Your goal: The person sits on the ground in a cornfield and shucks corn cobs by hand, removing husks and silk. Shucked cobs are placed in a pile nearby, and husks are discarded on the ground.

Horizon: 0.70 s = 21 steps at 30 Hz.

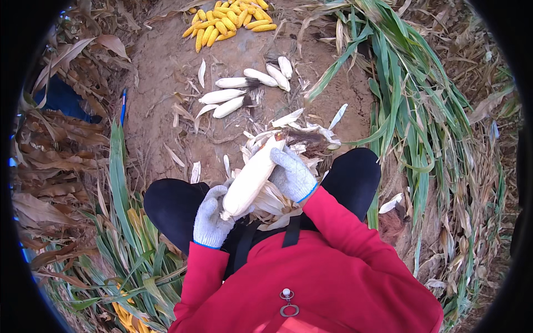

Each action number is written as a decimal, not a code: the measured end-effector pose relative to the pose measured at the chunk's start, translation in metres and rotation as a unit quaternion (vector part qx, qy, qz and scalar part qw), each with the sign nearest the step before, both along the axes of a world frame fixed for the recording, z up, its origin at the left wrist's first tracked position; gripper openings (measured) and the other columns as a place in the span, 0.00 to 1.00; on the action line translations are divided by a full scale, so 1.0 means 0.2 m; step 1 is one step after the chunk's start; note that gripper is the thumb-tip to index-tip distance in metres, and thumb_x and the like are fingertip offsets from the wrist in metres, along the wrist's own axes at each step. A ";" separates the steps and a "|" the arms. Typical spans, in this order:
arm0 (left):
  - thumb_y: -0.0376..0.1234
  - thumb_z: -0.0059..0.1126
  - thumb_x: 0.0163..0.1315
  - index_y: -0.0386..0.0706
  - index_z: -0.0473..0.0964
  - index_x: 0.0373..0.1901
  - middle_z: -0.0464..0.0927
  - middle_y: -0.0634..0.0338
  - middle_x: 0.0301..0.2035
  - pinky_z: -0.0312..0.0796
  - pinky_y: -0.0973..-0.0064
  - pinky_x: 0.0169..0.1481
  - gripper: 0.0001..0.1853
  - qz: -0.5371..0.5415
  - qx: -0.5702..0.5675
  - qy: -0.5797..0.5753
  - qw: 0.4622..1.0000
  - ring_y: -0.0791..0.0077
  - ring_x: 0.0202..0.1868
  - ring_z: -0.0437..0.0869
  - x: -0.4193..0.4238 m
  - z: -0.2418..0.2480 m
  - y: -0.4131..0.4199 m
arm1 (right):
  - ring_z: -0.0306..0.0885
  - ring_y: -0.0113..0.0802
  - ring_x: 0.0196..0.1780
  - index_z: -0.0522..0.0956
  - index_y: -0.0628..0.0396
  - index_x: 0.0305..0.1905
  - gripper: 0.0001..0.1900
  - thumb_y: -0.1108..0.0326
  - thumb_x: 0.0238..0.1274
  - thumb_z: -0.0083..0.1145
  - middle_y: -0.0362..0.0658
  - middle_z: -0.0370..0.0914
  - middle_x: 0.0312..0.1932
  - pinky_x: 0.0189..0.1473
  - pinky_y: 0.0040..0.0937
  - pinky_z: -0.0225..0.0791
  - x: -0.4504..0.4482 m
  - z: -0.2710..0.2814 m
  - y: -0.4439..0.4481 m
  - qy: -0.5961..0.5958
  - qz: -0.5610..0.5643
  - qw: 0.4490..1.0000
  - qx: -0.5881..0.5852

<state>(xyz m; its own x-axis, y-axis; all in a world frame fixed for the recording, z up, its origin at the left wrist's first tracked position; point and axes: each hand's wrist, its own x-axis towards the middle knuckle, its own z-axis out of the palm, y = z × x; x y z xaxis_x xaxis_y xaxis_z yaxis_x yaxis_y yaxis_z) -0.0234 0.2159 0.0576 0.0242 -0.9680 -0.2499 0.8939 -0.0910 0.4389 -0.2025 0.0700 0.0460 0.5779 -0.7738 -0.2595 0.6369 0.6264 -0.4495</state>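
Observation:
An ear of corn in pale husk (252, 179) lies slanted across both gloved hands above the lap, its silk end at the upper right. My left hand (214, 216), in a grey knit glove, holds its lower end from the left. Around its upper right side closes my right hand (291, 172), gloved alike. A few orange kernels show near the silk end. Loose husks and dark silk (272, 200) lie beneath, between the knees. Farther forward on the soil rest several ears in white husk (222, 96). Beyond them is a pile of bare yellow cobs (229, 21).
Green corn stalks and leaves (416, 100) are heaped on the right. Dry brown leaves (62, 166) cover the left side, where a blue pen-like object (123, 107) lies on the soil. More yellow cobs (129, 316) show among leaves at the lower left.

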 end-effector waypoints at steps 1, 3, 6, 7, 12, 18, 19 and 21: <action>0.44 0.66 0.61 0.36 0.72 0.56 0.74 0.48 0.58 0.74 0.44 0.61 0.27 -0.030 -0.032 -0.021 0.999 0.47 0.62 0.75 0.00 -0.04 0.03 | 0.76 0.42 0.59 0.68 0.59 0.63 0.21 0.68 0.69 0.58 0.50 0.75 0.56 0.66 0.45 0.70 -0.03 0.01 0.00 -0.019 0.035 0.999 -0.013; 0.44 0.65 0.62 0.35 0.71 0.58 0.75 0.47 0.57 0.74 0.49 0.60 0.29 -0.101 0.010 -0.004 0.995 0.49 0.61 0.77 -0.02 -0.01 0.04 | 0.76 0.40 0.60 0.67 0.59 0.65 0.23 0.67 0.70 0.58 0.48 0.74 0.58 0.66 0.41 0.70 -0.06 0.00 0.01 -0.052 0.088 0.994 0.023; 0.37 0.59 0.68 0.33 0.62 0.67 0.73 0.49 0.59 0.72 0.59 0.64 0.30 -0.115 0.102 -0.123 0.980 0.59 0.62 0.76 -0.15 -0.05 -0.05 | 0.75 0.36 0.60 0.67 0.59 0.66 0.24 0.65 0.71 0.58 0.45 0.74 0.59 0.65 0.36 0.69 -0.02 0.02 0.10 0.022 0.098 0.995 -0.012; 0.36 0.58 0.69 0.33 0.60 0.70 0.72 0.50 0.61 0.70 0.62 0.66 0.32 -0.112 0.122 -0.170 0.971 0.61 0.64 0.74 -0.21 -0.05 -0.09 | 0.74 0.35 0.61 0.68 0.59 0.66 0.24 0.64 0.71 0.58 0.45 0.75 0.58 0.65 0.35 0.69 -0.01 0.01 0.10 0.037 0.087 0.995 -0.014; 0.33 0.58 0.69 0.33 0.65 0.66 0.77 0.51 0.55 0.75 0.69 0.59 0.26 -0.128 0.136 -0.225 0.956 0.66 0.53 0.82 -0.27 -0.06 -0.14 | 0.68 0.36 0.68 0.65 0.66 0.70 0.29 0.57 0.73 0.55 0.49 0.71 0.66 0.70 0.32 0.60 -0.01 -0.04 0.13 0.182 0.080 0.973 -0.116; 0.36 0.61 0.68 0.32 0.67 0.64 0.78 0.52 0.54 0.74 0.72 0.58 0.27 -0.106 0.165 -0.312 0.930 0.69 0.53 0.81 -0.30 -0.05 -0.13 | 0.56 0.53 0.78 0.58 0.71 0.72 0.40 0.46 0.71 0.51 0.65 0.61 0.72 0.77 0.38 0.48 -0.05 0.02 0.14 0.468 0.157 0.783 -0.378; 0.38 0.62 0.67 0.31 0.66 0.65 0.78 0.50 0.54 0.74 0.72 0.58 0.29 -0.104 0.161 -0.325 0.926 0.68 0.54 0.81 -0.30 -0.04 -0.13 | 0.57 0.50 0.77 0.58 0.70 0.73 0.39 0.48 0.72 0.51 0.63 0.62 0.73 0.77 0.37 0.49 -0.05 0.02 0.13 0.470 0.160 0.783 -0.375; 0.40 0.62 0.67 0.30 0.65 0.66 0.78 0.48 0.54 0.73 0.72 0.60 0.32 -0.097 0.156 -0.383 0.905 0.66 0.55 0.80 -0.30 -0.02 -0.13 | 0.59 0.44 0.76 0.58 0.68 0.74 0.36 0.52 0.73 0.52 0.58 0.62 0.73 0.75 0.35 0.53 -0.06 0.02 0.13 0.474 0.165 0.783 -0.367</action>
